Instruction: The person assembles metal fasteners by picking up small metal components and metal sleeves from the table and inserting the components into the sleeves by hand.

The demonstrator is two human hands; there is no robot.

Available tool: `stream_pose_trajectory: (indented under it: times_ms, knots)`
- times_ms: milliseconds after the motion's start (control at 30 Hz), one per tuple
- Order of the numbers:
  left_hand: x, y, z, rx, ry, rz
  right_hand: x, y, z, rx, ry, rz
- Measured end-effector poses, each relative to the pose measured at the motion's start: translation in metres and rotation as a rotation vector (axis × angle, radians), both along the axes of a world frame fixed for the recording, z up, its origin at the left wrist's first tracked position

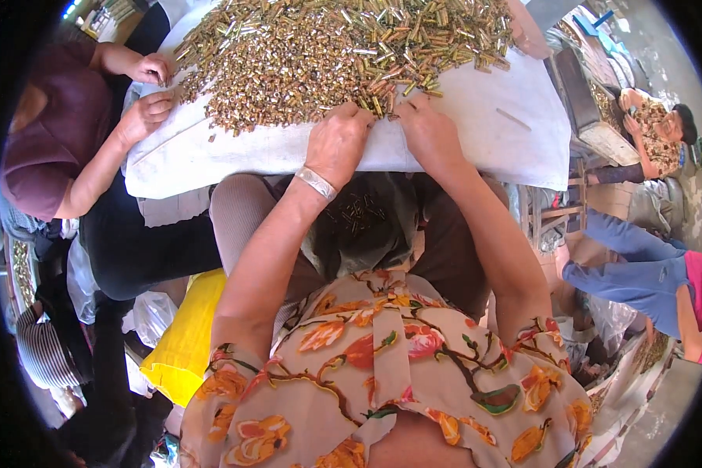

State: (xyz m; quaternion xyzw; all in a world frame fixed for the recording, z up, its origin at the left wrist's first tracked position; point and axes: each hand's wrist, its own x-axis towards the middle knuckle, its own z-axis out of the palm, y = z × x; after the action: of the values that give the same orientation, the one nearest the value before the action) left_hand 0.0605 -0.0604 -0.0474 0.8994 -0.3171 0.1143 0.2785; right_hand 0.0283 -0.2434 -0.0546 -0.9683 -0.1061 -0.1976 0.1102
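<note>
A wide heap of small brass-coloured metal pieces [281, 70] covers most of the white cloth [483, 148] on the table. Shorter, ring-like bits lie to the left and longer tubes [444, 35] to the right and back. At the heap's near edge, my left hand [340, 143] is closed, its fingertips pinched against the pieces. A short gap to its right, my right hand [430, 134] is pinched too, thumb and finger beside a few loose tubes. Whatever either pinch holds is too small and hidden to make out. A silver bracelet [317, 183] circles my left wrist.
A dark bag or cloth [360, 222] with several metal pieces in it hangs between my knees. Another person's hands [150, 101] work at the heap's left edge. A thin pale stick [513, 118] lies at right. A yellow sack [183, 339] stands at lower left; other people sit at right.
</note>
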Motion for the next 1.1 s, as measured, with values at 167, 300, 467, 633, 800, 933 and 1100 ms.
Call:
stream_pose_trajectory:
  times_ms: [167,300,467,633,800,933,1100]
  knots:
    - [0.003,0.011,-0.007,-0.072,-0.007,-0.040,-0.009,0.001,0.005,0.083,0.057,0.034]
    - [-0.018,0.020,0.005,-0.519,0.629,-0.009,-0.036,0.008,0.025,0.847,0.247,0.092]
    - [-0.050,0.030,0.009,-1.166,1.179,-0.066,-0.068,0.031,0.061,1.452,0.568,-0.046]
    - [-0.071,0.037,0.018,-1.229,1.130,-0.056,-0.084,0.047,0.068,1.431,0.377,-0.049]
    - [-0.084,0.041,0.028,-1.320,1.119,-0.091,-0.090,0.059,0.069,1.470,0.285,0.002]
    - [-0.089,0.041,0.036,-1.402,1.085,-0.108,-0.094,0.064,0.071,1.363,0.263,0.016]
    - [-0.093,0.040,0.042,-1.432,1.040,-0.110,-0.098,0.071,0.072,1.370,0.234,0.042]
